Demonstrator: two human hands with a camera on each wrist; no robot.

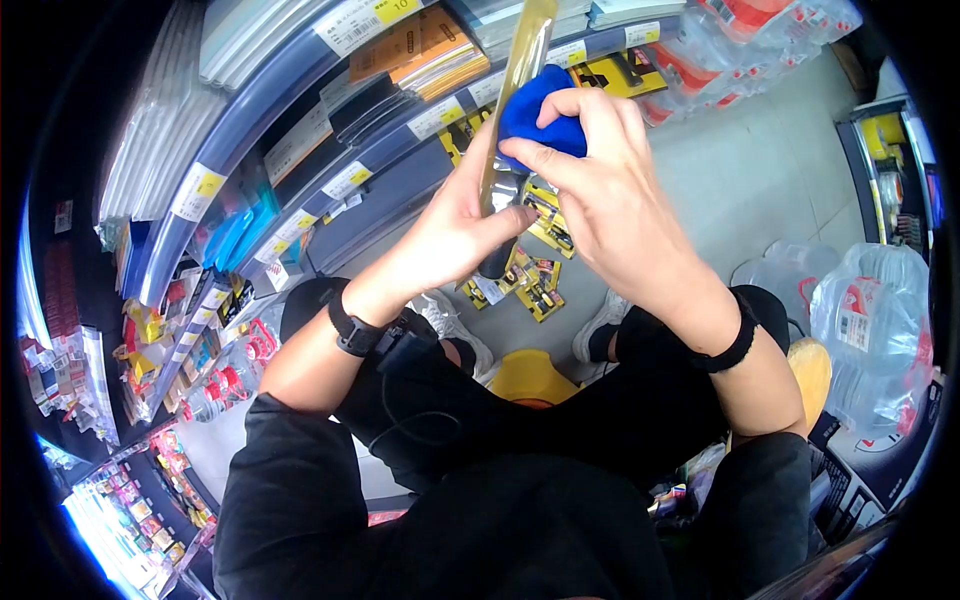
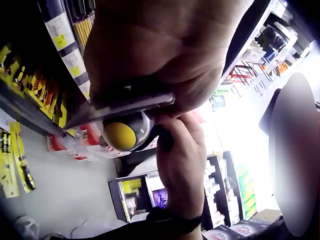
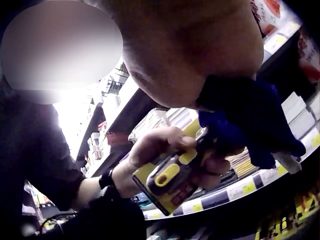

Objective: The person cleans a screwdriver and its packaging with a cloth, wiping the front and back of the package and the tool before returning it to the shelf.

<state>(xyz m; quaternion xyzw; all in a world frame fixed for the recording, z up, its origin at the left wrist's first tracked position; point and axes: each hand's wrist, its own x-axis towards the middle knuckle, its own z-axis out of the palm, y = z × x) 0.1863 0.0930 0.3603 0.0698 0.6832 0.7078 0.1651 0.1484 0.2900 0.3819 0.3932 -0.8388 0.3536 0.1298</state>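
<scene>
My left hand (image 1: 452, 228) grips a long, narrow blister pack (image 1: 522, 62), held upright with its edge toward the head camera. Inside it is a black hand tool with a yellow oval (image 3: 167, 176) on its handle, seen in the right wrist view. A bunched blue cloth (image 1: 545, 105) lies against the face of the pack. Thumb and fingers of my right hand (image 1: 615, 185) pinch this cloth. In the left wrist view the pack's edge (image 2: 132, 106) crosses below the left palm, and a round yellow end (image 2: 120, 136) shows beneath it.
Several yellow-and-black packs (image 1: 540, 285) lie on the floor between the shoes. Shelves with price labels (image 1: 345, 180) curve along the left and front. Wrapped water bottles (image 1: 865, 310) stand at right. A yellow stool (image 1: 535, 378) is between the legs.
</scene>
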